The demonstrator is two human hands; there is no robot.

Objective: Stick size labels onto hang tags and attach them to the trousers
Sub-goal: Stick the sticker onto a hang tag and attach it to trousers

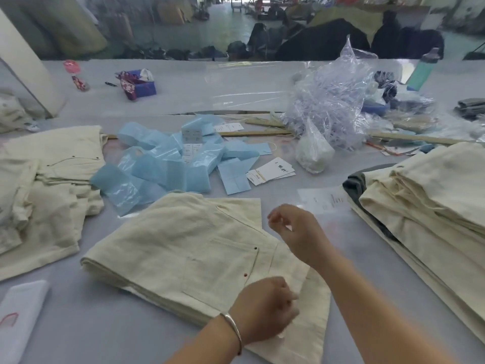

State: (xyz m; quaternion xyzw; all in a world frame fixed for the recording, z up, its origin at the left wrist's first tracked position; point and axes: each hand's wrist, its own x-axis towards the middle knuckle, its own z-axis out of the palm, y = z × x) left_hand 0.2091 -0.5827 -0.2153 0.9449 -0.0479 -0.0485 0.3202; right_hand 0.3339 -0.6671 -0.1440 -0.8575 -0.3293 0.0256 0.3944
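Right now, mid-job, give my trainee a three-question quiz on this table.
1. True or false: the left hand rests on the folded cream trousers.
2. The white paper hang tags lie nearest: A) the blue backing strips B) the teal water bottle C) the purple tissue box.
3. Fill in: the right hand hovers above the trousers, holding ___.

Key: 1 true; 2 A; 3 nothing.

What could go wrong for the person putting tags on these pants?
The hang tags lie loose among slippery blue bags, so grabbing one might scatter or bury them. The left hand bunches the folded trousers at their edge, which may crease them. The right hand, reaching out, might brush the stack of trousers.
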